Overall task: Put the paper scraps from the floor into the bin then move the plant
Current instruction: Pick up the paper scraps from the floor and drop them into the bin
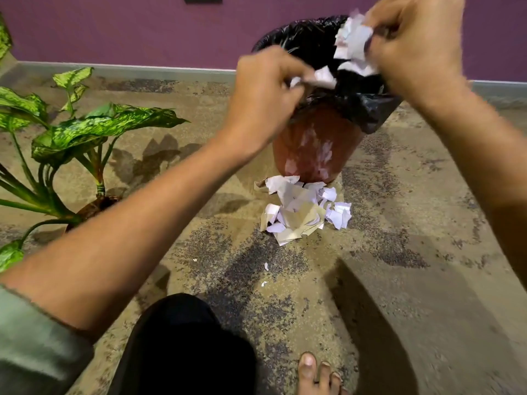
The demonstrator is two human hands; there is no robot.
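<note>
- Left hand (265, 101) raised beside the near rim of the bin (316, 149), fingers pinching a small white scrap (323, 78) over the black liner (368, 109).
- Right hand (413, 49) higher and farther back, over the bin mouth, fingers curled round a crumpled bunch of paper (353, 42).
- Both loads held above the opening; probably only a release needed to drop them in.
- Main heap of paper scraps (302, 210) on the floor (413, 252), touching the foot of the bin, straight below and nearer than both hands; left hand the closer one.
- Two tiny bits (266, 266) lying apart from the heap, toward the knee.
- Plant (85, 129) in its pot on the floor, well to the left, not yet moved.
</note>
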